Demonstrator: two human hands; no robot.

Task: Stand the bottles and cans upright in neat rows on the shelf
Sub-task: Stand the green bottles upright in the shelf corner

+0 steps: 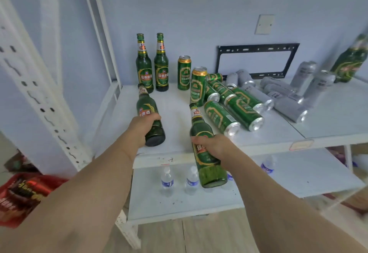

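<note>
The left hand [143, 127] has its fingers curled round a green bottle [149, 116], tilted neck-away over the shelf [175, 101]; the fingertips are hidden behind the glass. Two bottles [153, 63] stand upright at the back. The right hand [214, 145] grips a second bottle [205, 149] off the front edge. Two green cans [191, 79] stand; more green cans [233, 109] and silver cans [286, 97] lie tumbled. A blurred bottle [352, 59] is cut off far right. Water bottles [179, 181] stand below.
</note>
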